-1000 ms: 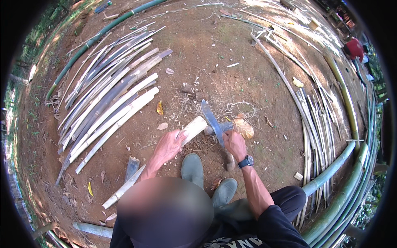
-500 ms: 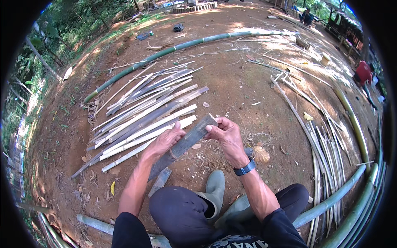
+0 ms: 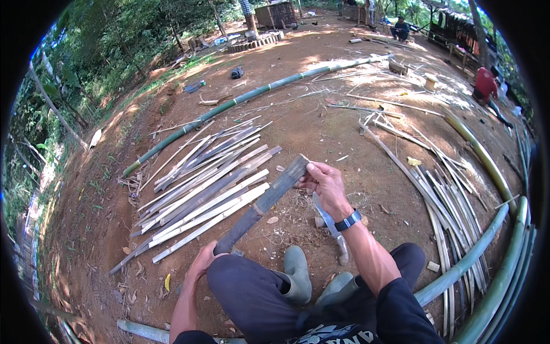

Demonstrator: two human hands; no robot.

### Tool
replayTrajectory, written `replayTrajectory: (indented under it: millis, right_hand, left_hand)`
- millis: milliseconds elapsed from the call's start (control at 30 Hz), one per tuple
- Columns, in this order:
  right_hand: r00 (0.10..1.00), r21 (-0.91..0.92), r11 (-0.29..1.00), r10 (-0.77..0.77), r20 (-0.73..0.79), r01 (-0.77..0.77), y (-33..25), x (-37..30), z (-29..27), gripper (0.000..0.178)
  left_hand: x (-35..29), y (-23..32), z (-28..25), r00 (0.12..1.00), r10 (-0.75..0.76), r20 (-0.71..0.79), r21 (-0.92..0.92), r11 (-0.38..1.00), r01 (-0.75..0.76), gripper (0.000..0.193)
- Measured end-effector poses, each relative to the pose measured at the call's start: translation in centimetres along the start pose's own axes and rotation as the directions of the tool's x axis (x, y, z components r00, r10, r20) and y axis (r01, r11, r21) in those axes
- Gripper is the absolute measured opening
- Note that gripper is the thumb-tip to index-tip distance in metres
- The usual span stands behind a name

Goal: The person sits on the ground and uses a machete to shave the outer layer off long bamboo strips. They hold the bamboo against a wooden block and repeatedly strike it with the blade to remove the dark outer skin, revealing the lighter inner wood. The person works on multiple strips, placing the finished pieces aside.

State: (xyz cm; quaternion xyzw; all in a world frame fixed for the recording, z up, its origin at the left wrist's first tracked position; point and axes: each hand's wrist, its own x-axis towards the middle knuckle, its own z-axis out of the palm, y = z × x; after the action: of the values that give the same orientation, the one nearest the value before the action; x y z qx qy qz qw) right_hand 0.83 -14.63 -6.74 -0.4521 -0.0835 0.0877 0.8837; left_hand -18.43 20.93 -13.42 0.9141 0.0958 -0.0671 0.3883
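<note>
A dark, flat bamboo strip [image 3: 274,198] with a node ring slants across in front of my left knee. My right hand [image 3: 325,184] is closed on its upper end, thumb on the near face. Lower down, my left hand [image 3: 201,261] is closed around the other end beside my knee, its fingers partly hidden. Below my right hand is a large knife [image 3: 329,221], its blade up toward the palm and its handle near my boots, apparently lying over a short cut piece on the ground.
Split bamboo strips [image 3: 212,198] lie piled at the left, with another bundle [image 3: 458,223] at the right. A long green bamboo pole [image 3: 252,94] curves beyond them. Thick poles [image 3: 467,255] lie at the lower right. A person in red [image 3: 486,84] sits far right; another person [image 3: 400,28] is farther back.
My left hand has slid down from the strip's middle to its lower end. My right hand has shifted slightly right, still on the upper end. The knife has come into sight.
</note>
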Motion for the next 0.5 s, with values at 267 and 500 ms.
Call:
replayTrajectory:
  millis: [267, 500]
  right_hand:
    - [0.952, 0.192, 0.954, -0.180, -0.249, 0.231, -8.1, 0.9, -7.8, 0.021]
    - [0.960, 0.303, 0.918, -0.209, -0.185, 0.258, -13.6, -2.5, -11.8, 0.032]
  left_hand:
    - [6.5, 15.4, -4.3, 0.959, 0.256, 0.122, 0.338, 0.897, -0.283, 0.078]
    - [9.2, 22.4, 0.2, 0.906, 0.347, 0.241, 0.260, 0.877, -0.405, 0.057]
